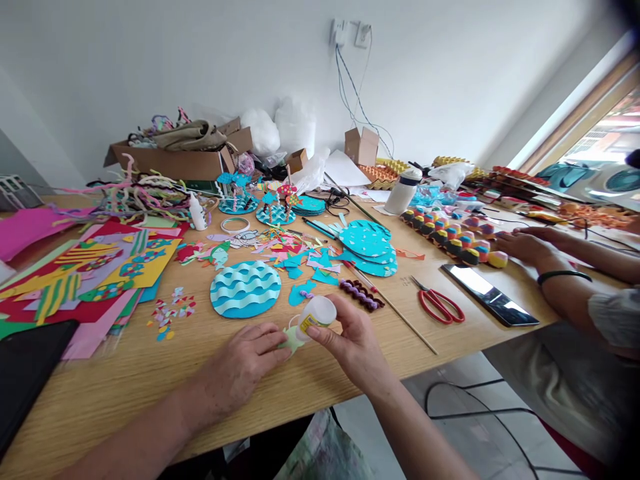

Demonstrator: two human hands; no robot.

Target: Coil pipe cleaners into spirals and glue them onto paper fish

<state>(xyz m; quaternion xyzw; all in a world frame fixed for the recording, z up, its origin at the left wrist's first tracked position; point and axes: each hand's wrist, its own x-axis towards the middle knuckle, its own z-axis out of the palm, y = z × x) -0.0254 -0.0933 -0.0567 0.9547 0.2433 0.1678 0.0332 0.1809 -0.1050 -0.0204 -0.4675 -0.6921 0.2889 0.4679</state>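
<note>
My right hand [354,343] is wrapped round a small white glue bottle [317,316] with a yellow label, tipped so that its base points up and to the right. Below it, my left hand [247,365] pinches a light-green paper cutout [291,341] against the table. The bottle's tip is hidden, so I cannot tell whether it touches the paper. Just beyond my hands lie a blue paper oval with pale wavy strips [245,289], a blue paper fish [301,292] with a twisted purple piece, and purple-and-brown twisted pipe cleaners [361,295].
A wooden stick [405,319], red-handled scissors [440,304] and a phone [487,293] lie to the right. A co-worker's hands [533,247] are beside painted egg-carton strips [453,233]. Coloured paper sheets [95,323] and a dark device [33,373] occupy the left.
</note>
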